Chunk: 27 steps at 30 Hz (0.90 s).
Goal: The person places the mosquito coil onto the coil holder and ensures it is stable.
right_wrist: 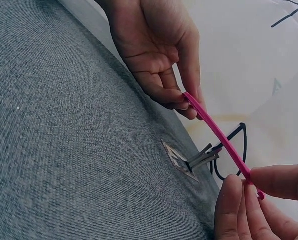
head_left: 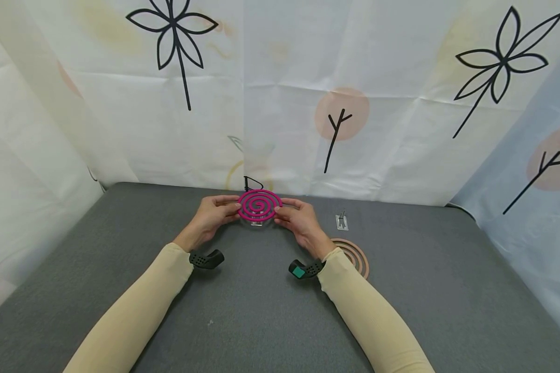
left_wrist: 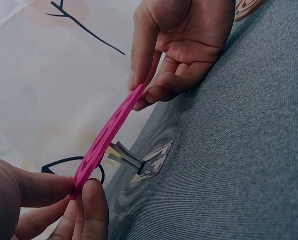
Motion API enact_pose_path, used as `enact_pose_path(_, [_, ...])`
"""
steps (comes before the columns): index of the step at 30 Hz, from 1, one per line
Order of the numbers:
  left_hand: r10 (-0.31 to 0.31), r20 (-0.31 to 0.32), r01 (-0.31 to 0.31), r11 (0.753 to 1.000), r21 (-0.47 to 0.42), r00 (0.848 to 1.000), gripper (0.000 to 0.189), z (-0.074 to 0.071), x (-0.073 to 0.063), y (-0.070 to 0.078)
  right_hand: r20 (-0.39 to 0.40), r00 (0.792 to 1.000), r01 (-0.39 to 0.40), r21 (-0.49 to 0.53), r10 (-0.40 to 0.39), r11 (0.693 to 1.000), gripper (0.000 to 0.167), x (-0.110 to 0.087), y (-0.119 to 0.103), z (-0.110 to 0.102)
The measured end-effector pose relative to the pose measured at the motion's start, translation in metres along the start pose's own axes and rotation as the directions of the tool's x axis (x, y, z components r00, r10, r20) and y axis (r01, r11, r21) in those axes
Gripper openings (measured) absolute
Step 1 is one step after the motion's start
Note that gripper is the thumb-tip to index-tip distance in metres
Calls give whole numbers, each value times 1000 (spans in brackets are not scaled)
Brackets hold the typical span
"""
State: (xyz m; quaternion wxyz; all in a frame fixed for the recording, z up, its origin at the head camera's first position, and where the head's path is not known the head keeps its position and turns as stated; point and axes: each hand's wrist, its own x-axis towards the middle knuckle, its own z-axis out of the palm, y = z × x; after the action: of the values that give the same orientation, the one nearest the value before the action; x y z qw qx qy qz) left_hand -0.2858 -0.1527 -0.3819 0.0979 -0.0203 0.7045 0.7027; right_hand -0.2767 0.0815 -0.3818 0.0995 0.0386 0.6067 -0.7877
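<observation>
A pink mosquito coil [head_left: 259, 206] is held level by its two opposite edges near the far side of the table. My left hand [head_left: 209, 216] pinches its left edge between thumb and fingers. The opposite edge is pinched by my right hand [head_left: 303, 221]. From the side, in the left wrist view, the coil [left_wrist: 108, 136] looks thin and slightly bowed. Directly under it stands a small metal coil stand [left_wrist: 153, 162] with upright prongs. In the right wrist view the prongs of this stand [right_wrist: 201, 159] reach up close to the coil's underside.
A second metal stand [head_left: 342, 223] lies to the right of my right hand. Partly behind my right forearm is a brown coil [head_left: 362, 261] on the grey table [head_left: 242, 321]. A white patterned cloth [head_left: 289, 62] hangs along the table's far edge.
</observation>
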Motion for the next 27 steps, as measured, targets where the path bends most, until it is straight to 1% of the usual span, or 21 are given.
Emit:
enact_pose_path(12, [-8,5,8,1000,-5,1000,43,1,-1,-1,-11,1000,-6,7,6,1000,40,2,3,-1])
enact_pose_path(21, [-8,2,8,1000,-15,1000,43,0,-1,-3,1,1000,-9,-12,9,1000,40,1,1,-1])
enact_pose_path(27, [-2,-7,2,1000,-4,1000,42,1,-1,-3,3,1000,-3,-28,3,1000,42,2,2,-1])
